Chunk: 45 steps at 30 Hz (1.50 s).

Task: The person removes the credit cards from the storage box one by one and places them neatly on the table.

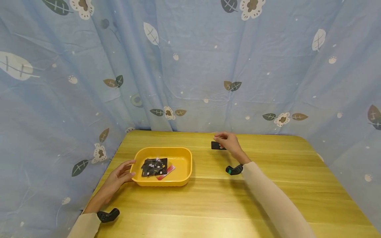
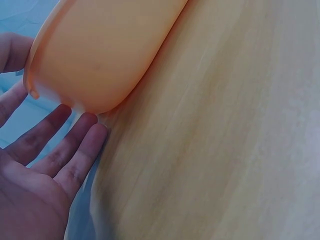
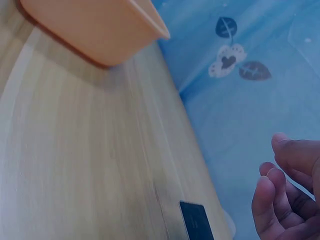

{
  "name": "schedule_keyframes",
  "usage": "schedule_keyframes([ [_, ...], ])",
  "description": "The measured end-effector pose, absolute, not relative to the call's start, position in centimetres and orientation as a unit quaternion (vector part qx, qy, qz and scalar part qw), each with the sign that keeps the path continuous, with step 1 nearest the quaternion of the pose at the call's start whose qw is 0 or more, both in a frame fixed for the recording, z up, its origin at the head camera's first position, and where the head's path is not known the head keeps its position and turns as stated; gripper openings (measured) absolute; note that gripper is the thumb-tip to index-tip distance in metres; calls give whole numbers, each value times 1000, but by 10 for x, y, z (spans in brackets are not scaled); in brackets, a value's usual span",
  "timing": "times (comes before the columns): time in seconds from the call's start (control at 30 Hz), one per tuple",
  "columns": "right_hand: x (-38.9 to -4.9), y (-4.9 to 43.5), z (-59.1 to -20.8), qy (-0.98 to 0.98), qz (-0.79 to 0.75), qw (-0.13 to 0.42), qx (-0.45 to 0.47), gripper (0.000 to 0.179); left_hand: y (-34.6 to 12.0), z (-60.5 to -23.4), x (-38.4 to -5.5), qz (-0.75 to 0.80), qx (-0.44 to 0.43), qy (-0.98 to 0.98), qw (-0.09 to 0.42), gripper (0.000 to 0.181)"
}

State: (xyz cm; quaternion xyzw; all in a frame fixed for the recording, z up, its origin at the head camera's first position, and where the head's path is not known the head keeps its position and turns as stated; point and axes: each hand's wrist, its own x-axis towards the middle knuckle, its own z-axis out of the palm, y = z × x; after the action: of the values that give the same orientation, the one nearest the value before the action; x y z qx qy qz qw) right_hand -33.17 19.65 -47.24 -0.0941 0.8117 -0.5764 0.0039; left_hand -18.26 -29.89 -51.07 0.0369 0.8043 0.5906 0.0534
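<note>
At the far edge of the table, my right hand (image 1: 228,142) hovers close over a black card (image 1: 216,145), fingers loosely bent. A gap shows between these fingers and the black card (image 3: 196,220) in the right wrist view, and nothing is between them. My left hand (image 1: 117,178) rests at the left end of a yellow plastic basket (image 1: 178,182). The left wrist view shows its spread, fairly straight fingers (image 2: 82,132) touching the basket's outer wall (image 2: 110,55) and rim. Inside the basket lies a loose pile of dark cards (image 1: 153,167), one printed "Vip", with a red-and-white card (image 1: 166,172) partly under them.
A wooden table (image 1: 193,211) carries the basket and the lone card. Blue patterned curtain (image 1: 196,66) hangs around its back and sides, close behind the right hand. Each wrist wears a black camera mount, such as the right mount (image 1: 234,170).
</note>
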Motion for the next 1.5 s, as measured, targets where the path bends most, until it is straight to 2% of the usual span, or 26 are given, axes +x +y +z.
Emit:
schedule_keyframes([
  [1.0, -305, 113, -458, 784, -593, 60, -174, 23, -298, -510, -184, 597, 36, 799, 59, 62],
  [1.5, -292, 74, -450, 776, -584, 104, -214, 33, -299, -511, -182, 601, 38, 796, 58, 63],
])
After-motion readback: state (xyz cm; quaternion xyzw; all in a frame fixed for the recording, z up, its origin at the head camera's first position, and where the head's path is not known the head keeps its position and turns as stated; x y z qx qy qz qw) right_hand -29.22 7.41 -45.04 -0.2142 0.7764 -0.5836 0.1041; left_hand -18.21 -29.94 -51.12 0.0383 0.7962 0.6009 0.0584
